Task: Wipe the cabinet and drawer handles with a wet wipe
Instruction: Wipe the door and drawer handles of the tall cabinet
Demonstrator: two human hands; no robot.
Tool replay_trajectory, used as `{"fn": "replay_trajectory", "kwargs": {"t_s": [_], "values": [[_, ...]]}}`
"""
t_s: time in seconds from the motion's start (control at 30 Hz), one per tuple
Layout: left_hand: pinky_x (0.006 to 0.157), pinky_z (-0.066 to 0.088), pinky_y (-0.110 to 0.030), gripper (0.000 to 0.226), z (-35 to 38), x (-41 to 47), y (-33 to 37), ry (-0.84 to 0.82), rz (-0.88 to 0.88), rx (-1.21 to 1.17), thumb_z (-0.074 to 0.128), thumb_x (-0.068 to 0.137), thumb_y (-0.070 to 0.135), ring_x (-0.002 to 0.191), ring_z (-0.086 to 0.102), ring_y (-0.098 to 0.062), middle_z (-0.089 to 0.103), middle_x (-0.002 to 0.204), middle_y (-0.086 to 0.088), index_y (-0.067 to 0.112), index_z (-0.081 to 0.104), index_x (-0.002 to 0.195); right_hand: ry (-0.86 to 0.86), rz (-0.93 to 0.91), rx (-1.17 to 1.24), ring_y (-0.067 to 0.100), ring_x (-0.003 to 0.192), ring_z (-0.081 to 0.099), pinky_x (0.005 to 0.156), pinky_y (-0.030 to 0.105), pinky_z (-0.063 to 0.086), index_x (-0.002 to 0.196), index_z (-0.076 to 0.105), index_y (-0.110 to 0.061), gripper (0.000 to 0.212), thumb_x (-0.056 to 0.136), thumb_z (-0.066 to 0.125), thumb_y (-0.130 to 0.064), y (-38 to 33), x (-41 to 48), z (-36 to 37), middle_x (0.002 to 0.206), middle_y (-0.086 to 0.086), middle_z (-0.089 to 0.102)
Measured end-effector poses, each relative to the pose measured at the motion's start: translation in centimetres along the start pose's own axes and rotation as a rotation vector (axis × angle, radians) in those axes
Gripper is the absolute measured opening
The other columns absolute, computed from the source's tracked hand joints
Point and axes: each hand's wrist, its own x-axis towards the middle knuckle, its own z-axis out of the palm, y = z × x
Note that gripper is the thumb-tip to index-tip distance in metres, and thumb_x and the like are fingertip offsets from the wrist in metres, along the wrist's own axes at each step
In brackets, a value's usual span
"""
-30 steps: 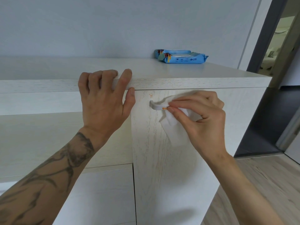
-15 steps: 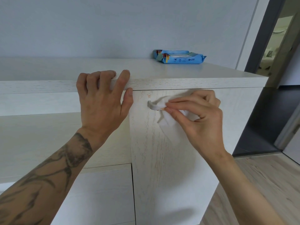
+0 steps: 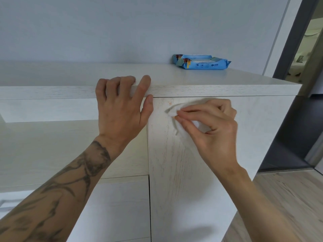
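At top of door (image 3: 174, 172): right hand (image 3: 211, 128) pinches wet wipe (image 3: 176, 114) around handle (image 3: 168, 110) (mostly hidden).
Left hand (image 3: 120, 109), at wipe's 9 o'clock, grips cabinet top (image 3: 227, 90), fingers curled over.

The cabinet (image 3: 174, 163) is matt, pale grained wood. The wet wipe (image 3: 172, 113) looks like thin cloth, the pack (image 3: 202, 64) glossy plastic.
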Motion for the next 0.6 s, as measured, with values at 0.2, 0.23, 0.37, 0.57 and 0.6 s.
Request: {"fn": "replay_trajectory", "kwargs": {"t_s": [0.2,0.23,0.37,0.57,0.6], "values": [[0.102,0.031,-0.049,0.042,-0.3,-0.1,-0.1,-0.024,0.006,-0.003,0.036,0.112,0.043,0.11,0.042,-0.031,0.06,0.118,-0.015,0.016,0.052,0.139,0.047,-0.019,-0.05,0.016,0.11,0.054,0.094,0.063,0.041,0.1,0.083,-0.025,0.009,0.092,0.082,-0.03,0.1,-0.4,-0.1,0.104,-0.019,0.074],[0.101,0.031,-0.049,0.042,-0.4,-0.1,0.0,-0.03,0.005,-0.004,0.035,0.112,0.043,0.11,0.042,-0.031,0.061,0.118,-0.015,0.016,0.052,0.139,0.068,0.001,-0.055,0.017,0.11,0.054,0.095,0.062,0.041,0.099,0.083,-0.025,0.008,0.092,0.082,-0.029,0.1,-0.6,-0.2,0.104,-0.018,0.075],[0.101,0.031,-0.049,0.043,-0.5,0.0,0.2,-0.034,0.004,0.011,0.033,0.112,0.042,0.109,0.042,-0.03,0.061,0.117,-0.015,0.016,0.055,0.138,0.053,-0.034,-0.101,0.013,0.11,0.054,0.101,0.043,0.034,0.096,0.084,-0.024,0.006,0.092,0.083,-0.029,-1.0,0.0,1.3,0.102,-0.016,0.076],[0.102,0.031,-0.049,0.043,-0.4,0.0,0.1,-0.032,0.0,0.024,0.034,0.112,0.041,0.109,0.042,-0.031,0.061,0.117,-0.015,0.015,0.057,0.138,0.101,-0.104,-0.225,0.021,0.107,0.058,0.1,0.037,0.029,0.095,0.084,-0.024,0.002,0.094,0.082,-0.023,-1.5,-0.3,1.5,0.1,-0.015,0.078],[0.102,0.031,-0.049,0.043,-0.4,0.0,0.1,-0.028,0.002,0.027,0.035,0.112,0.041,0.109,0.042,-0.031,0.062,0.116,-0.015,0.014,0.058,0.137,0.096,-0.086,-0.231,0.022,0.107,0.059,0.099,0.037,0.029,0.094,0.084,-0.024,0.002,0.093,0.083,-0.023,-1.8,-0.2,1.8,0.1,-0.015,0.077]]}}
